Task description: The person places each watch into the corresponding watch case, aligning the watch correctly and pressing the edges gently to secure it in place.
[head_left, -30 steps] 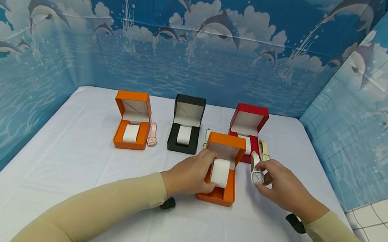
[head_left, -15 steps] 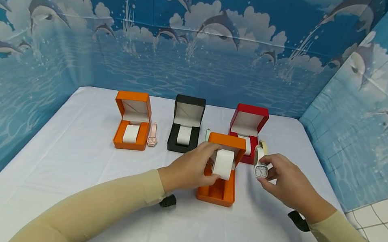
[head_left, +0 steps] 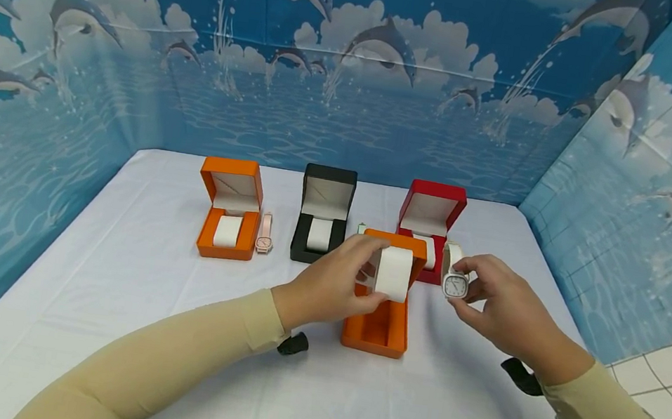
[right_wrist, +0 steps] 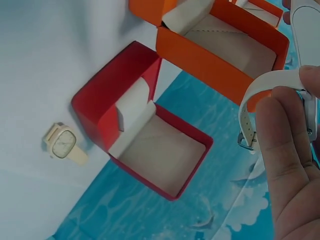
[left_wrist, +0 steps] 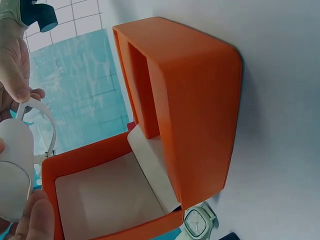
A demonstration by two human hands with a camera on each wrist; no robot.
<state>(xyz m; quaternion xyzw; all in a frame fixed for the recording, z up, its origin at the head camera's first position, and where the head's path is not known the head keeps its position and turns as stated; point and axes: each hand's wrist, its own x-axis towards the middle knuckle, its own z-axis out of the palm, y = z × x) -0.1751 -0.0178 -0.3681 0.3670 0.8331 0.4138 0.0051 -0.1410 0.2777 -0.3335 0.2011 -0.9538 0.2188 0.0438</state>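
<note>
My left hand [head_left: 340, 277] grips a white watch cushion [head_left: 394, 274] between thumb and fingers, raised above the front orange watch box [head_left: 376, 331]. That box stands with its lid up, and its cushion slot is vacant in the left wrist view. Just to the right, my right hand [head_left: 502, 302] pinches a white-strapped wristwatch [head_left: 455, 286] by its case, dial towards the head camera. In the right wrist view the curved strap [right_wrist: 265, 81] hangs beside the fingers. Cushion and watch are apart in the head view.
Behind stand another orange box [head_left: 228, 224], a black box [head_left: 321, 229] and a red box [head_left: 433, 212], lids raised, white cushions inside. A pink watch [head_left: 265, 235] lies by the rear orange box. Pale green [left_wrist: 196, 223] and cream [right_wrist: 64, 142] watches lie on the white tablecloth.
The left hand has lifted the cushion up out of the front orange box and moved it slightly right. The right hand has raised the white watch a little; the boxes have stayed put.
</note>
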